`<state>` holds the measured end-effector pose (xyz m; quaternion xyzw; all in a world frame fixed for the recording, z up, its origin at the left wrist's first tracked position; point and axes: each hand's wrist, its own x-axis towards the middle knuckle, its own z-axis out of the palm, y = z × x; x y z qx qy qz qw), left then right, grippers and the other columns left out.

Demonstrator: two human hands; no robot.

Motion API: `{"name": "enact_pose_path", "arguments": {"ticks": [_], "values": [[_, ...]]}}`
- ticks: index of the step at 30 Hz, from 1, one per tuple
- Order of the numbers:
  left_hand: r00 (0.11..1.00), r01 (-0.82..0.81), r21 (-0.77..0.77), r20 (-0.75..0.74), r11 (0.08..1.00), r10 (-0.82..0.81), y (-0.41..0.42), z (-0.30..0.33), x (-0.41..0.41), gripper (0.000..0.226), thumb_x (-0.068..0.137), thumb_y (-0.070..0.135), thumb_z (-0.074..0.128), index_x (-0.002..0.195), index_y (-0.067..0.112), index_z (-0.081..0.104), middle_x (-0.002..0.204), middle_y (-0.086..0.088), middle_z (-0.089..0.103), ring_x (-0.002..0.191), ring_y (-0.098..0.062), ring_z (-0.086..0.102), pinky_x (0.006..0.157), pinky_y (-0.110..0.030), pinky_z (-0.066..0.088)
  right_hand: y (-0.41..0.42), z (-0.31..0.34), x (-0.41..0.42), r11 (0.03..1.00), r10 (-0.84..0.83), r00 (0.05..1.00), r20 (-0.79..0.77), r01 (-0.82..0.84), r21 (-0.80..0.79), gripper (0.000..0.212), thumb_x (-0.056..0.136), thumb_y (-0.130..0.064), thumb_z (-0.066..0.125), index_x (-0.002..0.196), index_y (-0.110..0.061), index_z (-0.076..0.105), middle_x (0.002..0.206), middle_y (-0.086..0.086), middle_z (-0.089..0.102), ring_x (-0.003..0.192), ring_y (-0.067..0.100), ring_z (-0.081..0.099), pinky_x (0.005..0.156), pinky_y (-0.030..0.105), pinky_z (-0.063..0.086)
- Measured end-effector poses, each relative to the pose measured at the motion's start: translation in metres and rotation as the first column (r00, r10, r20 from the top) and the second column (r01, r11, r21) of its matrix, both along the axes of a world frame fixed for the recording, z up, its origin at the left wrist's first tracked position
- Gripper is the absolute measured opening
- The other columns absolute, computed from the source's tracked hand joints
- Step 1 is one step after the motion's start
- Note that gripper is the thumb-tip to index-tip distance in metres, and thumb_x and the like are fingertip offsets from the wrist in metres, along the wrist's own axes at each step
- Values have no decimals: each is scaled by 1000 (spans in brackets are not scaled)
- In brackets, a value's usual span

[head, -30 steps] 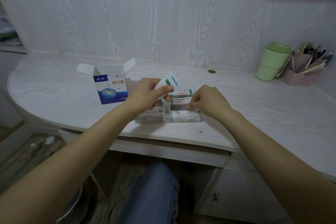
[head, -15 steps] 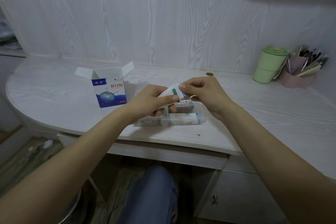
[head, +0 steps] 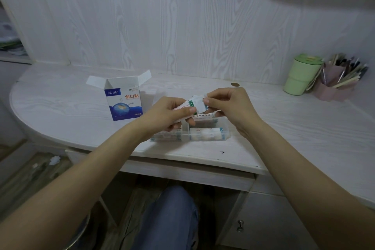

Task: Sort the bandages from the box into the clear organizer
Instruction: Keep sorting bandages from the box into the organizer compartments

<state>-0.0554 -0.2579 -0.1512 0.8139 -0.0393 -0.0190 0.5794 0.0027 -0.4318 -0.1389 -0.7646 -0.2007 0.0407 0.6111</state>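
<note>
Below the bench edge, a knee in blue denim (head: 168,215) is seen, with a drawer knob (head: 240,227) to its right. Above it, on the white wood-grain bench (head: 60,107), a clear organizer (head: 225,135) is set near the front edge, its compartments already filled with wrapped bandages. Over the organizer, a small stack of bandages (head: 183,107) is gripped in the left hand (head: 164,115), fingers curled around it and the thumb laid across the top. One white bandage (head: 198,103) at the far end of the stack is pinched between the thumb and fingertips of the right hand (head: 229,105). Both hands are held just above the organizer, apart from it. To the left, and a little further back, the blue-and-white box (head: 123,100) is stood upright on the bench with its top flaps open. At the far right, a pale green lidded cup (head: 300,77) is placed beside a pink holder (head: 332,87) crowded with pens and brushes, against the panelled wall (head: 182,16).
</note>
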Motion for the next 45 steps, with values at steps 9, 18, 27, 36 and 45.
{"name": "enact_pose_path", "arguments": {"ticks": [9, 18, 27, 36, 45], "values": [[998, -55, -86, -15, 995, 53, 2, 0, 3, 17, 96, 22, 52, 109, 16, 61, 88, -2, 71, 48, -5, 40, 44, -16, 30, 4, -3, -4, 994, -33, 986, -164, 49, 98, 18, 91, -22, 63, 74, -14, 63, 74, 4, 72, 62, 16, 69, 50, 20, 44], [997, -80, -80, -13, 994, 79, 4, -2, 5, 15, 96, 22, 53, 107, 17, 62, 82, 3, 72, 48, -5, 40, 43, -16, 31, 7, -3, 1, 976, -76, 977, -197, 113, 187, 7, 85, -8, 68, 80, -8, 65, 76, 11, 71, 54, 10, 65, 46, 15, 42], [999, -47, -96, -28, 994, 44, 5, -3, 3, 18, 96, 23, 52, 110, 20, 61, 83, 3, 73, 49, -6, 39, 43, -15, 31, 4, -4, 4, 988, -72, 987, -145, 91, 128, 10, 76, -7, 76, 80, -9, 67, 66, 6, 61, 50, 6, 53, 51, 15, 44], [989, -148, -143, -31, 979, 145, 7, -4, 6, 14, 96, 23, 53, 106, 18, 61, 77, 5, 72, 44, -3, 38, 41, -14, 29, -5, -7, 8, 917, -62, 959, -278, 165, 364, 10, 87, 1, 63, 80, -5, 59, 71, 10, 60, 57, 8, 66, 56, 13, 50], [969, -237, -181, 23, 954, 245, 6, -5, 6, 17, 96, 24, 54, 103, 13, 64, 76, 6, 72, 45, -7, 37, 42, -16, 29, -22, -9, 16, 907, -2, 889, -457, 194, 373, 5, 86, -3, 65, 84, 1, 67, 83, 12, 70, 72, 13, 68, 68, 16, 57]]}}
